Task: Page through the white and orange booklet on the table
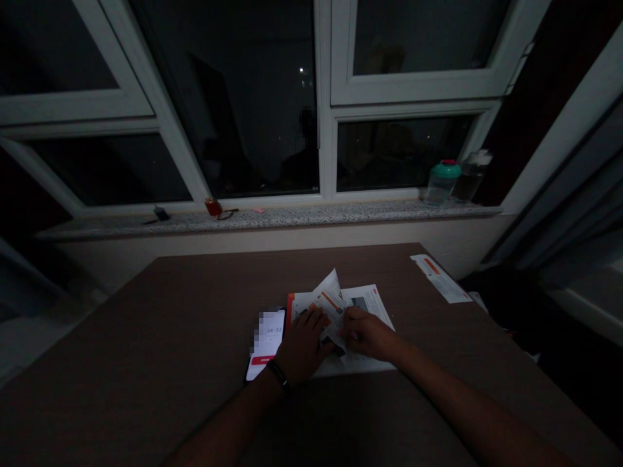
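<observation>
A printed paper sheet (332, 285), white with orange bands, is partly folded up above an open booklet (379, 305) on the table. My left hand (302, 340) lies on the sheet with its fingers stretched out, a dark band on the wrist. My right hand (367, 332) is closed in a pinch on the sheet's right edge. Beside my left hand lies a phone (267, 340) with a lit screen showing a timer and a red button. Dim light hides the fine print and some of the fingertips.
Another printed strip of paper (440, 279) lies at the right edge of the brown table (195, 324). On the granite windowsill (302, 216) stand a teal-lidded bottle (442, 183), a clear bottle (471, 176) and a small red item (213, 207). Dark curtains hang right.
</observation>
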`<move>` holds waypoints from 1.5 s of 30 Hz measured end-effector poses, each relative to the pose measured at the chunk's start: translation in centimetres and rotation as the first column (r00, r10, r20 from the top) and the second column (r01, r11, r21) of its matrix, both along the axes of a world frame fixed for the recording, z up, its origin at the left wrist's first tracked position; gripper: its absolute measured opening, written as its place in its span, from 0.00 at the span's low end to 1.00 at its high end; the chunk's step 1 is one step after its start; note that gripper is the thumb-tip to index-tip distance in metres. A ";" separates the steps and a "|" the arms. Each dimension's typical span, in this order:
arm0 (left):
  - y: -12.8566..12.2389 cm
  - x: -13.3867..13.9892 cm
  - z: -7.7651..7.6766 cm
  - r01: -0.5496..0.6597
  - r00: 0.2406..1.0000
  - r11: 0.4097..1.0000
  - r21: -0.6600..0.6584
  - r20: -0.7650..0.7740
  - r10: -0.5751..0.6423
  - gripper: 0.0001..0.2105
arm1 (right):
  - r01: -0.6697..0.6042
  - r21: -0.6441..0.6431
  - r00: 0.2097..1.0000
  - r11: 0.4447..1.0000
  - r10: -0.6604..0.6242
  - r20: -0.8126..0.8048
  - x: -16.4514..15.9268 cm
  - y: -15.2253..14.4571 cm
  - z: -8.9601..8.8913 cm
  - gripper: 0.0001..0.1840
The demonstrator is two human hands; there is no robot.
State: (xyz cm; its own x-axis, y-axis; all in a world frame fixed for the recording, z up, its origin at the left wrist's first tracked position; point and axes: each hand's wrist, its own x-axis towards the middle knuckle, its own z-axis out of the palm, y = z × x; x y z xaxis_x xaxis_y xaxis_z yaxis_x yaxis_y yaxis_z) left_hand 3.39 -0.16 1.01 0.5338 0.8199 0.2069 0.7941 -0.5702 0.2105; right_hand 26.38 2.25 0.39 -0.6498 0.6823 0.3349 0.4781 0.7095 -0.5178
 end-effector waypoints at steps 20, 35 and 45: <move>0.2 0.2 -0.7 -0.062 0.997 0.998 0.020 -0.048 0.063 0.24 | 0.080 0.037 0.997 0.996 -0.080 -0.006 0.4 1.1 -0.4 0.09; 0.4 0.0 -1.5 -0.040 0.999 0.997 0.071 -0.025 0.042 0.24 | 0.260 0.051 0.965 0.964 -0.260 -0.008 0.0 1.7 -0.8 0.04; 0.2 0.2 -1.1 -0.056 0.996 0.997 0.058 -0.068 0.060 0.25 | 0.173 0.016 0.983 0.985 -0.174 0.062 0.7 1.4 0.1 0.14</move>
State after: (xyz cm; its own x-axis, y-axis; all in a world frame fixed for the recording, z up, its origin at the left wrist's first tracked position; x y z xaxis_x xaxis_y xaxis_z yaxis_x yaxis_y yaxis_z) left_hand 3.55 0.03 -0.06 0.5005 0.8381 0.2171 0.8378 -0.5321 0.1225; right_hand 27.11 3.64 0.45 -0.5419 0.7832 0.3050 0.6260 0.6182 -0.4753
